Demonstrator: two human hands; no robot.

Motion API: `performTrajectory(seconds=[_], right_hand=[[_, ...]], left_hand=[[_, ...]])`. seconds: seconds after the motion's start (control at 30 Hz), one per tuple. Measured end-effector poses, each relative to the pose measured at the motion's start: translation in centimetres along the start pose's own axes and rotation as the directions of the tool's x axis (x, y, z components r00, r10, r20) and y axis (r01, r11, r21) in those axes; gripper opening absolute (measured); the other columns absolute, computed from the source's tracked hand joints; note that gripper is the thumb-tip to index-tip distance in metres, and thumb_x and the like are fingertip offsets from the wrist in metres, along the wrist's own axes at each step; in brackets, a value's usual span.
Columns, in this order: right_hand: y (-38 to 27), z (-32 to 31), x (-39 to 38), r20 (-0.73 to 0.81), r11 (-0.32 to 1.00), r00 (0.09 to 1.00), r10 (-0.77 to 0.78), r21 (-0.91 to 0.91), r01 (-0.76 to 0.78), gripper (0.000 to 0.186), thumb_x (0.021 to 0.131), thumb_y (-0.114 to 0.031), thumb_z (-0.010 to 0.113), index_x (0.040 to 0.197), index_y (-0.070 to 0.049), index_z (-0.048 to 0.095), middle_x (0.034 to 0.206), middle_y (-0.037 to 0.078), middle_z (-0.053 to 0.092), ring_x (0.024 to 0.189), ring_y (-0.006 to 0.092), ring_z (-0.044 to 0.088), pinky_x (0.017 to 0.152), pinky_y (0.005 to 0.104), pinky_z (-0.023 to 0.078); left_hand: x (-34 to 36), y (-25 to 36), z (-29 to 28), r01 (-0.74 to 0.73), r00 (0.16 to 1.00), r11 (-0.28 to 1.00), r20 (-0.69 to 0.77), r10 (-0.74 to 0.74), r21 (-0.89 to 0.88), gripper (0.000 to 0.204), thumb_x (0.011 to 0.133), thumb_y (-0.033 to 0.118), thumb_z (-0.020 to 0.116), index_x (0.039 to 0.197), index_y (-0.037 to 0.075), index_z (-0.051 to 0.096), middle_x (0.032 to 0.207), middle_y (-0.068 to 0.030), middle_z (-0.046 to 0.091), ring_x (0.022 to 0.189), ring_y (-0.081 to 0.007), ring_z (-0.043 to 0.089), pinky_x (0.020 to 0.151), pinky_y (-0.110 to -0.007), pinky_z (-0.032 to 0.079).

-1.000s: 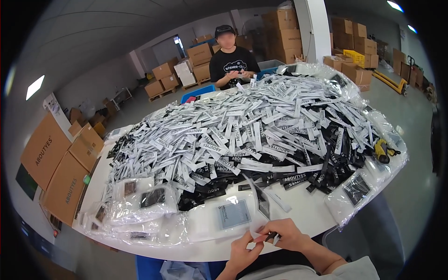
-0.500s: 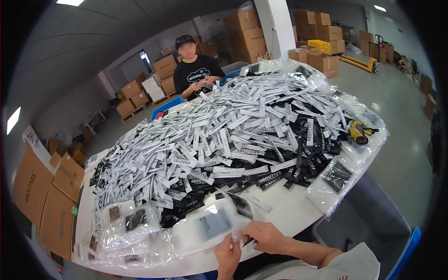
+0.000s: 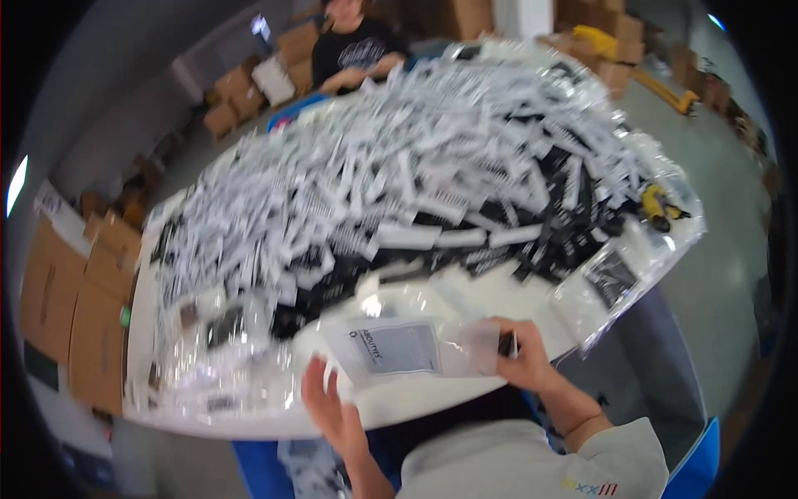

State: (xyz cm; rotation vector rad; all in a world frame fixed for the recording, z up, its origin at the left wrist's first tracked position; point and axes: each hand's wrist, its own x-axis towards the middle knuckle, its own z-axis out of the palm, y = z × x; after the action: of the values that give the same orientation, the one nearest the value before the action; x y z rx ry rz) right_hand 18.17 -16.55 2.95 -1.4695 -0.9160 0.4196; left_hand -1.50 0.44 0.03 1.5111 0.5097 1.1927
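Observation:
My right hand [image 3: 524, 358] grips the right end of a clear plastic bag [image 3: 461, 349] that has a grey printed panel [image 3: 391, 349], with a small dark object at its fingers that I cannot make out. My left hand [image 3: 332, 407] is open just left of the bag's lower part, fingers raised and apart. Behind them a big heap of white and black printed strips [image 3: 357, 200] covers much of the white table [image 3: 191, 420]. Clear-wrapped packs lie at the near left [image 3: 216, 366] and along the right edge [image 3: 611, 283]. The frame is somewhat blurred.
A person [image 3: 357, 50] in a black T-shirt is across the table, hands at the heap's far edge. A yellow-black tool [image 3: 661, 204] lies on the right edge. Cardboard boxes [image 3: 100, 324] stand left. A grey bin [image 3: 665, 366] is below the right edge. A yellow pallet jack [image 3: 665, 87] stands behind.
My left hand has let go and moved left, its fingers opening. My right hand has risen with the bag. The camera's view has tilted, shifting the table up in the picture.

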Motion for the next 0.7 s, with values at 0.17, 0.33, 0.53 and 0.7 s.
performTrajectory(seconds=[0.17, 0.33, 0.53, 0.7], right_hand=[[2.1, 1.8, 0.3, 0.206, 0.979, 0.959, 0.195, 0.017, -0.203, 0.017, 0.075, -0.002, 0.068, 0.092, -0.002, 0.068, 0.082, 0.004, 0.068, 0.072, 0.0086, 0.059, 0.065, 0.0232, 0.046], [3.6, 2.5, 0.4, 0.2, 0.984, 0.967, 0.157, 0.057, -0.171, 0.026, 0.07, 0.004, 0.062, 0.095, -0.001, 0.066, 0.075, 0.006, 0.065, 0.066, 0.0095, 0.055, 0.063, 0.0224, 0.044], [1.0, 4.3, -0.5, 0.301, 0.988, 0.945, 0.129, 0.044, -0.149, 0.028, 0.074, 0.004, 0.059, 0.101, -0.003, 0.063, 0.075, 0.004, 0.064, 0.063, 0.0099, 0.057, 0.059, 0.0239, 0.044], [0.7, 2.7, 0.4, -0.015, 0.691, 1.0, 0.026, 0.723, -0.007, 0.035, 0.093, -0.038, 0.053, 0.104, -0.005, 0.047, 0.082, 0.012, 0.056, 0.046, 0.0101, 0.049, 0.04, 0.0209, 0.04]], left_hand=[[-1.0, -3.7, -3.3, 0.503, 0.863, 0.862, 0.007, -0.504, 0.057, 0.044, 0.077, 0.004, 0.066, 0.119, -0.003, 0.054, 0.116, -0.0101, 0.057, 0.107, -0.0182, 0.053, 0.095, -0.034, 0.04], [-1.3, 0.8, -2.8, -0.076, 0.997, 0.718, 0.067, 0.04, 0.692, 0.055, 0.075, 0.011, 0.073, 0.123, -0.002, 0.052, 0.123, -0.0162, 0.055, 0.116, -0.0279, 0.05, 0.098, -0.042, 0.038], [-0.9, 3.1, 2.1, -0.596, 0.693, 0.527, 0.719, -0.043, 0.606, 0.082, 0.057, 0.028, 0.082, 0.124, -0.003, 0.047, 0.126, -0.0198, 0.05, 0.117, -0.0353, 0.048, 0.098, -0.05, 0.037], [-2.2, 1.6, 1.9, -0.362, 0.815, 0.76, 0.579, -0.023, 0.54, 0.073, 0.049, 0.018, 0.086, 0.113, -0.002, 0.058, 0.112, -0.0158, 0.06, 0.099, -0.033, 0.057, 0.084, -0.039, 0.047]])
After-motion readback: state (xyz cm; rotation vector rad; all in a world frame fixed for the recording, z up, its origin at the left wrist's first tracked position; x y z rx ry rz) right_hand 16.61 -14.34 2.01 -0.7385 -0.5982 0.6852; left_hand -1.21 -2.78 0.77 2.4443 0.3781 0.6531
